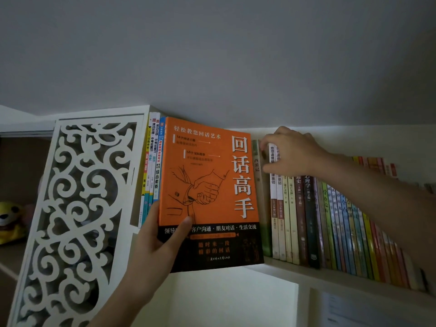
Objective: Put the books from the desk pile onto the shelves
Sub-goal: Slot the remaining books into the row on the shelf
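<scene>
An orange and black book stands upright at the shelf's left part, cover facing me, its lower edge hanging past the shelf board. My left hand grips its lower left corner, thumb on the cover. A few thin books stand just left of it. My right hand rests on the tops of a row of standing books, fingers curled over the white and tan spines right of the orange book. The desk pile is out of view.
A white carved lattice panel closes the shelf's left end. Behind it, a yellow plush toy sits in a dark compartment. Colourful thin spines fill the shelf to the right. A grey wall rises above; a white wall lies below.
</scene>
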Available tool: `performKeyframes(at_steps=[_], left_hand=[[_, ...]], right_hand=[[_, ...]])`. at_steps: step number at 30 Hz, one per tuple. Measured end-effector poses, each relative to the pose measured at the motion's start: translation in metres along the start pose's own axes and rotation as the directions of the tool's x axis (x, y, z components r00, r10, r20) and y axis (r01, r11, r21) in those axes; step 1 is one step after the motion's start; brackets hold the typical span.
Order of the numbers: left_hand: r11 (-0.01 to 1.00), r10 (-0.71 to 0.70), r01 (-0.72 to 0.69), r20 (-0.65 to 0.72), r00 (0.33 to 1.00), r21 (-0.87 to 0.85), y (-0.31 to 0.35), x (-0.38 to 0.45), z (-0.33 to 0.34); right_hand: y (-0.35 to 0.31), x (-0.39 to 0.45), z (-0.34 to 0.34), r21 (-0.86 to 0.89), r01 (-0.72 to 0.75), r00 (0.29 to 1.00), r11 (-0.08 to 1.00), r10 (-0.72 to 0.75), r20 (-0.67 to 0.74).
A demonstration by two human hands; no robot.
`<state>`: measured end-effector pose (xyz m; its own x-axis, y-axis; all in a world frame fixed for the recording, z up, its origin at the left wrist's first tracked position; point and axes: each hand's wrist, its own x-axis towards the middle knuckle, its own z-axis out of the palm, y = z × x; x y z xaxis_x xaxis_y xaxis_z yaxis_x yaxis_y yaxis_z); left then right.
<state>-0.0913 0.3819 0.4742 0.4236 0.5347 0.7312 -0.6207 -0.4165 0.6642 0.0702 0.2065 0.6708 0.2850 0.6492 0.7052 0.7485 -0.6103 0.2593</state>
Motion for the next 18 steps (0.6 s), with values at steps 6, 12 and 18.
performKeyframes(at_steps=[6, 12, 18], left_hand=[[0.998, -0.068, 0.068, 0.100, 0.993, 0.007, 0.009, 0.012, 0.002], [0.992, -0.109, 0.092, 0.193, 0.975, 0.092, 0.017, 0.023, -0.014], [0.991, -0.070, 0.046, 0.196, 0.978, 0.122, 0.023, 0.022, -0.007]], right_hand=[[0.001, 0.001, -0.011, 0.027, 0.018, 0.996, 0.999, -0.020, 0.090], [0.004, 0.010, -0.017, 0.035, 0.018, 0.983, 0.999, -0.024, 0.184], [0.006, 0.011, -0.012, 0.031, 0.025, 0.991, 0.999, -0.029, 0.128]])
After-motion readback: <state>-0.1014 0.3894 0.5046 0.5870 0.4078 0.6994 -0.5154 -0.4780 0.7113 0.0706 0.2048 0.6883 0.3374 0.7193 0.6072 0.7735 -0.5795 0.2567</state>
